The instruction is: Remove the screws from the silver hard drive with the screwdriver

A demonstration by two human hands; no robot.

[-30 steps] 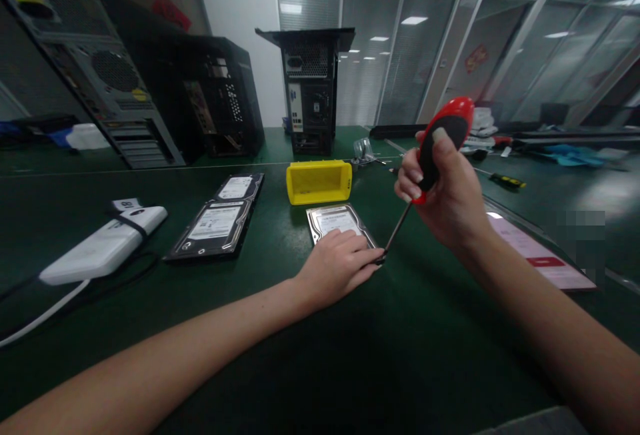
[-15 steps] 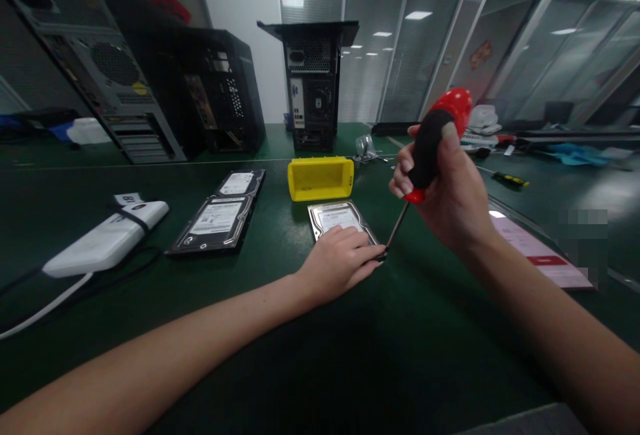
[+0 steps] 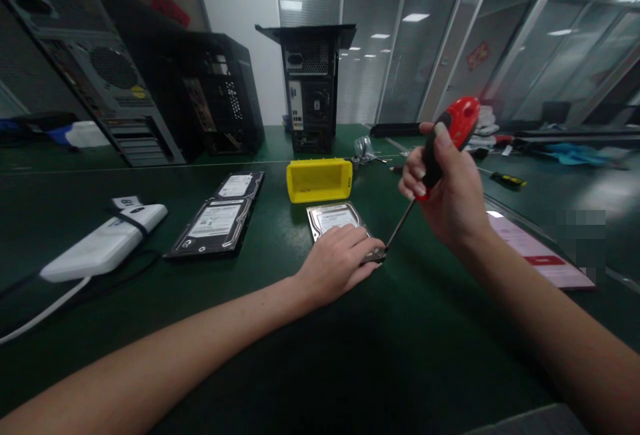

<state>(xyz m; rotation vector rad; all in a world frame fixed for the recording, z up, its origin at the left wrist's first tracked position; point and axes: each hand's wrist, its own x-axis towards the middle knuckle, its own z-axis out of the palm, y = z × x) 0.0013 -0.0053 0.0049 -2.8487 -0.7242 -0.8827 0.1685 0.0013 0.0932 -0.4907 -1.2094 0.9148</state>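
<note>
A silver hard drive lies on the green table, its near part covered by my left hand. My left fingers are bent over the drive and grip its near right corner. In my right hand is a screwdriver with a red and black handle, held tilted. Its shaft runs down to the left, and the tip meets the drive's near right corner, beside my left fingertips. Whatever lies under the tip is too small to make out. A yellow bin stands just behind the drive.
Two more hard drives lie at the left, beside a white power strip with cables. Computer cases stand at the back. At the right are a pink sheet and a yellow-black screwdriver.
My right hand and the screwdriver's handle have moved slightly right, so the shaft leans more. My left index finger has drawn back a little, showing more of the drive's near corner.
</note>
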